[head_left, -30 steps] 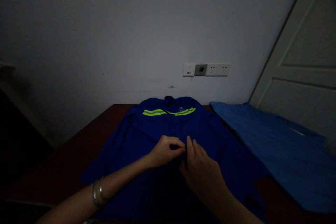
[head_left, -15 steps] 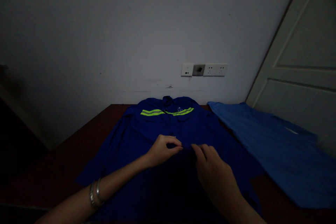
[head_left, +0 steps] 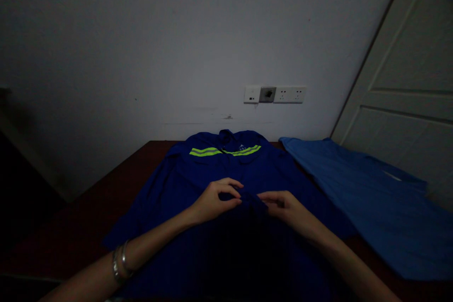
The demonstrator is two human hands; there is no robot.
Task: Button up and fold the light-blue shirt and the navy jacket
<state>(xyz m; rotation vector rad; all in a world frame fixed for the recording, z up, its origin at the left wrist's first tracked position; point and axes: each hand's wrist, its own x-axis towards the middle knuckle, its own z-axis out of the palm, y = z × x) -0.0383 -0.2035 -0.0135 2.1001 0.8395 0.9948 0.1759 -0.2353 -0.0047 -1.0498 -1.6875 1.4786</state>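
Observation:
A dark blue work jacket (head_left: pixel 198 184) with yellow-green reflective stripes across the chest lies spread out, its collar towards the wall. Over its front middle, my left hand (head_left: pixel 217 199) pinches a bit of the jacket's cloth between thumb and fingers. Just to the right, my right hand (head_left: pixel 285 205) grips a raised fold of the same cloth, thumb below and fingers above. The strip between both hands is bunched up. Deep shadow covers the jacket nearer to me, so buttons or seams there cannot be made out.
The jacket lies on a dark red table (head_left: pixel 130 165) against a pale wall. A lighter blue garment (head_left: pixel 368 198) is spread at the right, next to a white panelled door (head_left: pixel 406 80). Wall sockets (head_left: pixel 288 95) sit above the table's back edge.
My right hand has turned from knuckles-up to a flatter side grip, its forearm swinging out to the right. My left hand has shifted slightly left, and the cloth between them is more bunched.

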